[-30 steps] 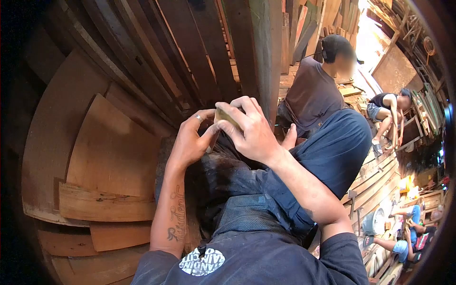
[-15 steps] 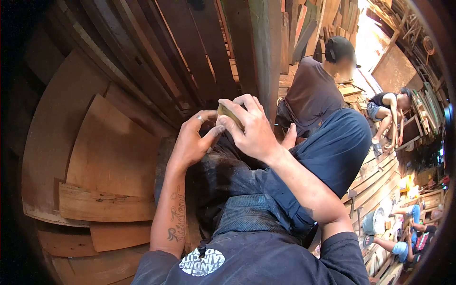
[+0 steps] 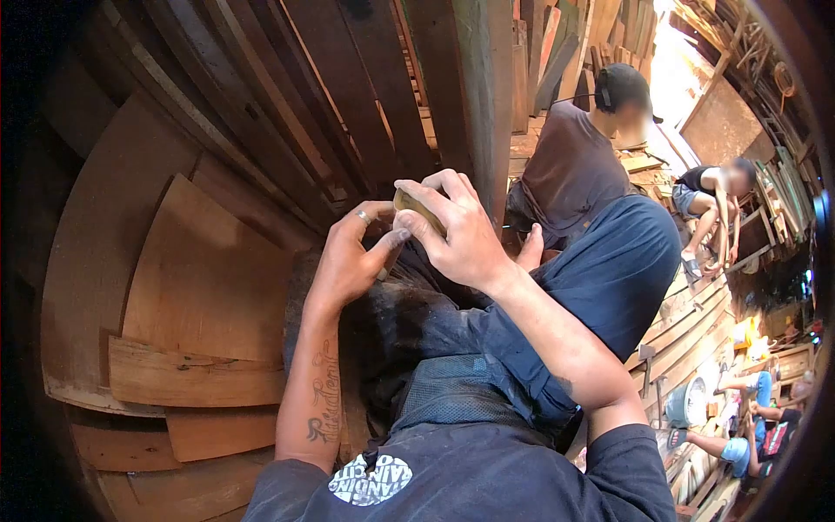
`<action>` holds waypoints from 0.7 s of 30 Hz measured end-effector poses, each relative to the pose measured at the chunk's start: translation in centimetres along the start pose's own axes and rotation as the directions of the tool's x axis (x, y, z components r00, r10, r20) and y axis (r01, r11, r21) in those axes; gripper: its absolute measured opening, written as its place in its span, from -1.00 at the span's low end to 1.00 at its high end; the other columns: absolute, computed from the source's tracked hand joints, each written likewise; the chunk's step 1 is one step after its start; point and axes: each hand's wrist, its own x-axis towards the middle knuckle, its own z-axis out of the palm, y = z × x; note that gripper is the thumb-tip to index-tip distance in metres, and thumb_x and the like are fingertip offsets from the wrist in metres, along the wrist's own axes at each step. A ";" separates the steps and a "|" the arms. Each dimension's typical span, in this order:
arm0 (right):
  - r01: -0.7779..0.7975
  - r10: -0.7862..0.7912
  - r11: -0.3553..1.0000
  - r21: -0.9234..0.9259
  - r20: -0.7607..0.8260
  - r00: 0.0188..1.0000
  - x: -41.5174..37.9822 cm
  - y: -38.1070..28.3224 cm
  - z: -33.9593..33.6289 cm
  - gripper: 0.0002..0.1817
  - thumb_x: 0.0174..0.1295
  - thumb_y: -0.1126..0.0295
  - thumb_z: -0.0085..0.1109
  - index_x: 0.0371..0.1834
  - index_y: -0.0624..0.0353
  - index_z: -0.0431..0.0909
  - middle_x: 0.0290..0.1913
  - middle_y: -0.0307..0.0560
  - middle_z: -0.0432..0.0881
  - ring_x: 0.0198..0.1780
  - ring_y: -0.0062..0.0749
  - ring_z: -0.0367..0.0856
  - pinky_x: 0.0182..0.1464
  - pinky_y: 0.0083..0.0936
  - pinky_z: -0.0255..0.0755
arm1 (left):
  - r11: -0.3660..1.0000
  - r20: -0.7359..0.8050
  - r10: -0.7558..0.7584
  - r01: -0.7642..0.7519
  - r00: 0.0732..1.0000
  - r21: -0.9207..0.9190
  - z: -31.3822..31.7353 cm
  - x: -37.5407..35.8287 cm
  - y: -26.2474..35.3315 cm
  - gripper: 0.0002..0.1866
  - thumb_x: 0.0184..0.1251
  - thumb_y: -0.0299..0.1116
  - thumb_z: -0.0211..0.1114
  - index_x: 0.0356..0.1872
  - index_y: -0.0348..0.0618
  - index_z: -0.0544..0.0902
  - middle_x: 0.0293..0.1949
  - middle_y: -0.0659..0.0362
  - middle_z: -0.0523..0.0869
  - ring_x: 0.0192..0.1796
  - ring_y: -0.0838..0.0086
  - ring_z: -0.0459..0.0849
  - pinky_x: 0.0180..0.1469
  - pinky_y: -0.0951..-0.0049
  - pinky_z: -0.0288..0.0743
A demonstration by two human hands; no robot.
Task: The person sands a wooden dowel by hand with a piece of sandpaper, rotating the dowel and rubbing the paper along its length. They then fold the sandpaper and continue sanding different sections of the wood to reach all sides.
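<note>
Barely shifted since a moment before: right hand (image 3: 457, 235) kept pinching one small tan block (image 3: 417, 210) at frame centre, above the raised knee (image 3: 609, 261). Left hand (image 3: 352, 257), ringed, touched its lower edge with the thumb, grip half-curled. Counted: two own hands, one block, two other people (image 3: 574, 170) at upper right.

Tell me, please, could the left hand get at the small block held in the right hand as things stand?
Probably yes. The left hand sits right beside the right hand, its thumb raised at the block, which sticks out past the gripping fingers. Nothing lies between them.
</note>
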 end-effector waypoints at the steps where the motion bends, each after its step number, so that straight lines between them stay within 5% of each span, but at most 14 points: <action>1: -0.016 0.016 1.000 0.005 -0.003 1.000 0.0 0.1 -0.1 -0.54 0.54 0.18 0.43 0.38 0.18 0.77 0.08 0.05 0.64 0.18 0.03 0.62 0.31 -0.08 0.51 | 0.999 0.011 0.038 -0.039 0.999 0.008 0.1 0.1 0.0 -0.62 0.54 -0.35 0.58 0.25 -0.31 0.78 0.03 0.03 0.89 0.07 0.39 0.83 0.22 0.26 0.71; 4: 0.019 -0.019 1.000 -0.007 0.024 1.000 0.0 -0.6 -0.4 -0.55 0.53 0.19 0.43 0.37 0.17 0.78 0.08 0.04 0.66 0.18 0.02 0.62 0.31 -0.07 0.50 | 0.986 0.006 -0.140 0.140 0.990 -0.090 -0.2 0.0 0.9 -0.62 0.54 -0.34 0.59 0.24 -0.30 0.79 0.01 0.05 0.89 0.06 0.42 0.82 0.22 0.27 0.70; 13: 0.025 -0.025 1.000 0.007 0.025 0.999 0.1 -0.9 0.0 -0.56 0.53 0.19 0.44 0.35 0.19 0.79 0.06 0.04 0.67 0.17 0.02 0.62 0.31 -0.08 0.51 | 0.996 -0.037 -0.062 0.059 0.997 -0.062 -0.2 0.3 0.2 -0.64 0.54 -0.33 0.59 0.22 -0.29 0.79 0.00 0.07 0.89 0.05 0.40 0.82 0.20 0.25 0.69; 14: 0.019 -0.020 1.000 0.018 0.021 1.000 0.2 -0.7 0.0 -0.55 0.53 0.20 0.44 0.36 0.20 0.78 0.06 0.04 0.67 0.17 0.02 0.62 0.31 -0.07 0.52 | 0.983 -0.010 -0.164 0.163 0.986 -0.088 -0.4 0.1 0.6 -0.62 0.51 -0.32 0.62 0.20 -0.29 0.79 0.00 0.08 0.89 0.05 0.38 0.81 0.21 0.25 0.68; 18: -0.008 0.008 1.000 0.022 -0.018 1.000 0.2 -0.1 0.2 -0.53 0.53 0.19 0.43 0.39 0.19 0.77 0.07 0.06 0.66 0.17 0.05 0.62 0.30 -0.07 0.53 | 0.999 0.010 -0.025 0.025 1.000 -0.037 0.0 0.1 -0.2 -0.58 0.48 -0.27 0.66 0.19 -0.30 0.79 -0.04 0.07 0.88 0.03 0.37 0.81 0.21 0.27 0.68; 21: 0.020 -0.020 0.999 0.049 0.000 1.000 0.1 -0.9 -0.1 -0.54 0.53 0.19 0.44 0.37 0.20 0.78 0.06 0.07 0.68 0.17 0.05 0.62 0.31 -0.07 0.53 | 0.987 -0.005 -0.130 0.129 0.992 -0.097 -0.1 0.0 0.3 -0.58 0.47 -0.26 0.66 0.18 -0.30 0.79 -0.02 0.05 0.89 0.03 0.34 0.82 0.22 0.26 0.67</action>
